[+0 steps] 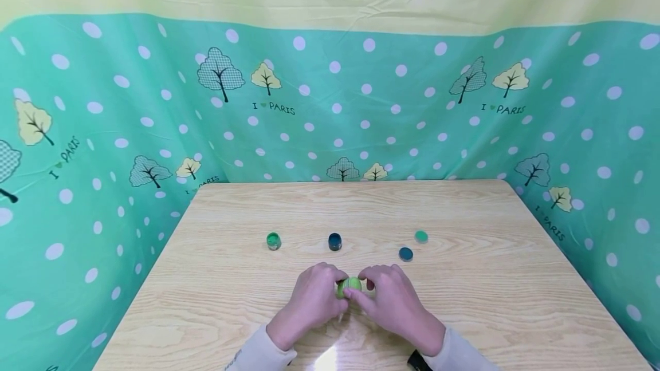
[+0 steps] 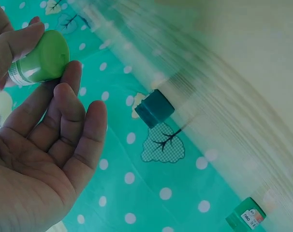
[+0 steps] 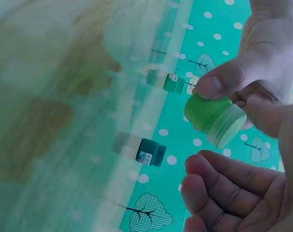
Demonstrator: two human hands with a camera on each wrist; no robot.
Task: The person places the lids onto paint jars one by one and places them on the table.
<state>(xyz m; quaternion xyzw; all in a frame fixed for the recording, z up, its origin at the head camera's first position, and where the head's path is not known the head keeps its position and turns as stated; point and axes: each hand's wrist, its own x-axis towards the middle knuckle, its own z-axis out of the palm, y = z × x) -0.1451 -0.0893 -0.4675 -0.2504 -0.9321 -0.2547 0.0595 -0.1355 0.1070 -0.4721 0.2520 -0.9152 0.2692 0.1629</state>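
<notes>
A light green paint jar (image 1: 341, 289) is up off the table between both hands. My left hand (image 1: 315, 295) pinches its body between thumb and fingers; the last fingers are loosely bent in the left wrist view. The pale, see-through lid (image 3: 227, 128) sits on the jar, facing my right hand (image 1: 389, 302). My right thumb is at the lid, while the other right fingers (image 3: 233, 188) are loosely bent and apart from it in the right wrist view. Whether the thumb presses on the lid is hard to tell.
Beyond the hands stand an uncapped green jar (image 1: 273, 240) and an uncapped dark teal jar (image 1: 334, 241). To their right lie a green lid (image 1: 421, 236) and a teal lid (image 1: 405, 254) on the wooden table (image 1: 247, 205). A dotted curtain (image 1: 361, 107) hangs around it.
</notes>
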